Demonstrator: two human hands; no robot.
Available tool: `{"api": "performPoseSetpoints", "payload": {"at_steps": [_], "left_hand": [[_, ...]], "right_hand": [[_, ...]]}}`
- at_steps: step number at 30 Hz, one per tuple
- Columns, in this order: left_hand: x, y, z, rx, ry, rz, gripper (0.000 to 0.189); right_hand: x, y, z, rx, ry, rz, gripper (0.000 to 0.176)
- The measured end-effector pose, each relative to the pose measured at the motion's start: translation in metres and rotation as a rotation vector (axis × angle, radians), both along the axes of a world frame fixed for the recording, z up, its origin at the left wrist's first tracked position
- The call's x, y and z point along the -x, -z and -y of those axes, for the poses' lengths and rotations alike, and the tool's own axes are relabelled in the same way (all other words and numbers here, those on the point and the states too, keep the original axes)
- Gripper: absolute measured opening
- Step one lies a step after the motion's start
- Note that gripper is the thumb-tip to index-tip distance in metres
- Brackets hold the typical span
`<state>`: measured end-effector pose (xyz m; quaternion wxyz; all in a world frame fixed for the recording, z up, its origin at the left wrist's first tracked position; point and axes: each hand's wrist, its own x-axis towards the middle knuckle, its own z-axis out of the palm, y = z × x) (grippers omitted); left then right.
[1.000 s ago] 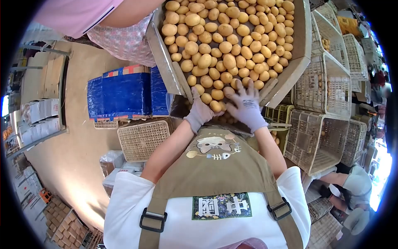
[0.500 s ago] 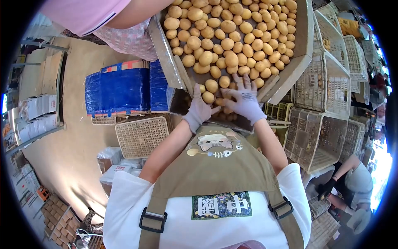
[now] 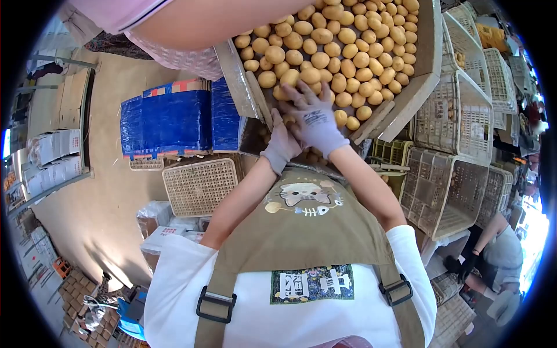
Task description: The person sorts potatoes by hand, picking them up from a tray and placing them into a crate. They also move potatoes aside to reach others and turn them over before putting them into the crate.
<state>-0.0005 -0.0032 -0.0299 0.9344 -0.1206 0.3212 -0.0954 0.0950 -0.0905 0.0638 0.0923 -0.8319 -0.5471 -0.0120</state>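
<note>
Many small yellow potatoes (image 3: 350, 51) lie in a wide sorting tray with wooden side boards (image 3: 407, 108). My right hand (image 3: 319, 119), in a pale glove, reaches over the near end of the tray, its fingers spread and touching potatoes. Just left of it, my left hand (image 3: 282, 142), gloved too, rests by the tray's narrow mouth with a finger stretched up along the left board. Part of the left hand's fingers is hidden behind the right hand. Below both hands, a few potatoes show dimly in the chute opening.
Another person's arm (image 3: 232, 23) crosses the tray's far left. Blue-wrapped boxes (image 3: 165, 124) and an upturned plastic crate (image 3: 200, 187) stand to the left. Stacked pale crates (image 3: 429, 188) line the right side, where a person in dark gloves (image 3: 502, 255) bends down.
My right hand has moved left and farther into the potatoes, now close against my left hand. Potatoes near the mouth have shifted. The other person's arm has come farther over the tray.
</note>
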Motion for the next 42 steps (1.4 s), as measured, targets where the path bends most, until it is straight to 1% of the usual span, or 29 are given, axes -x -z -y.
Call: {"api": "performPoseSetpoints", "payload": {"at_steps": [3, 4, 8, 11, 12, 13, 15, 16, 17, 19, 20, 21, 22, 23, 24, 25, 26, 27, 28, 29, 30, 32, 33, 34, 35, 37, 38, 40, 42], "left_hand": [[0.000, -0.021, 0.004, -0.270, 0.025, -0.006, 0.088], [0.006, -0.024, 0.003, -0.345, -0.006, 0.138, 0.086], [0.000, -0.021, 0.009, -0.225, -0.038, 0.046, 0.083], [0.004, 0.004, 0.015, -0.277, 0.038, 0.126, 0.086], [0.005, 0.005, 0.018, -0.137, -0.022, 0.093, 0.091], [0.009, 0.002, 0.019, -0.018, -0.068, 0.149, 0.083], [0.021, 0.038, 0.028, -1.211, 0.072, 0.455, 0.070], [0.008, 0.035, 0.026, -0.581, -0.198, 0.337, 0.058], [0.012, 0.038, 0.023, -0.286, -0.153, 0.233, 0.053], [0.007, 0.022, 0.020, -0.396, -0.141, 0.203, 0.050], [0.007, 0.036, 0.017, -0.415, -0.105, 0.159, 0.051], [0.009, 0.020, 0.012, -0.321, -0.073, 0.134, 0.050], [0.010, 0.022, 0.007, -0.224, -0.043, 0.133, 0.054], [0.018, 0.052, 0.005, -0.441, 0.019, 0.311, 0.060], [0.018, 0.046, 0.002, -0.764, 0.151, 0.406, 0.063], [0.017, 0.030, 0.002, -0.699, 0.154, 0.407, 0.065], [0.016, 0.013, 0.001, -0.635, 0.157, 0.406, 0.067], [0.014, -0.003, 0.003, -0.397, 0.106, 0.355, 0.067], [0.013, -0.019, 0.004, -0.164, 0.053, 0.286, 0.068], [0.010, -0.027, 0.005, -0.139, 0.055, 0.291, 0.071], [0.012, -0.001, 0.005, -0.550, 0.130, 0.274, 0.076], [0.008, -0.023, 0.007, -0.311, 0.101, 0.231, 0.077], [0.008, -0.032, 0.007, -0.194, 0.085, 0.202, 0.077], [0.011, -0.007, -0.001, -0.164, 0.168, 0.469, 0.078], [0.011, -0.017, 0.000, -0.252, 0.170, 0.352, 0.079], [0.002, -0.048, 0.012, -0.426, 0.148, 0.124, 0.081], [0.000, -0.043, 0.010, -0.353, 0.161, 0.127, 0.082], [0.007, -0.016, 0.001, -0.221, 0.149, 0.118, 0.085], [0.011, -0.008, 0.000, -0.249, 0.153, 0.165, 0.080]], "right_hand": [[-0.011, 0.013, 0.024, -0.008, 0.335, 0.003, 0.043], [-0.014, 0.015, 0.042, 0.004, 0.285, 0.003, 0.042], [-0.004, -0.001, 0.065, 0.137, 0.243, -0.019, 0.036], [0.000, -0.007, 0.031, -0.144, 0.196, -0.224, 0.034], [0.005, -0.010, 0.012, -0.106, 0.153, -0.226, 0.030], [0.013, -0.012, -0.009, -0.067, 0.114, -0.233, 0.026], [0.029, 0.007, -0.040, 0.187, 0.208, -0.006, 0.029], [0.026, 0.026, -0.050, 0.213, 0.227, -0.114, 0.032], [0.019, 0.038, -0.056, 0.241, 0.258, -0.218, 0.035], [0.003, 0.029, -0.062, 0.400, 0.148, -0.313, 0.037], [-0.006, 0.012, -0.055, 0.376, 0.150, -0.412, 0.040], [-0.011, -0.003, -0.042, 0.343, 0.154, -0.507, 0.043], [-0.005, -0.007, -0.026, 0.141, 0.222, -0.507, 0.047], [0.002, -0.011, -0.008, -0.062, 0.278, -0.492, 0.051], [0.005, -0.017, 0.016, -0.330, 0.344, -0.678, 0.054], [0.008, -0.025, 0.042, -0.612, 0.390, -0.854, 0.057], [0.010, -0.042, 0.075, -0.733, 0.479, -0.841, 0.054], [0.015, -0.057, 0.111, -0.882, 0.656, -0.906, 0.047], [0.018, -0.061, 0.153, -0.917, 1.032, -0.899, 0.046], [0.020, -0.064, 0.205, -1.251, 1.087, -0.868, 0.041], [0.021, -0.067, 0.257, -1.611, 1.078, -0.781, 0.037], [0.031, -0.082, 0.357, -2.171, 0.927, -0.537, 0.042], [0.038, -0.080, 0.412, -2.331, 0.963, -0.239, 0.040], [0.044, -0.092, 0.438, -2.540, 1.010, -0.107, 0.035], [0.050, -0.099, 0.449, -2.745, 1.050, 0.041, 0.029], [0.044, -0.084, 0.438, -2.424, 1.101, -0.137, 0.026], [0.038, -0.072, 0.424, -2.260, 1.117, -0.225, 0.024], [0.023, -0.073, 0.326, -2.031, 1.065, -0.516, 0.026], [0.022, -0.060, 0.250, -1.514, 1.011, -0.681, 0.033]]}}
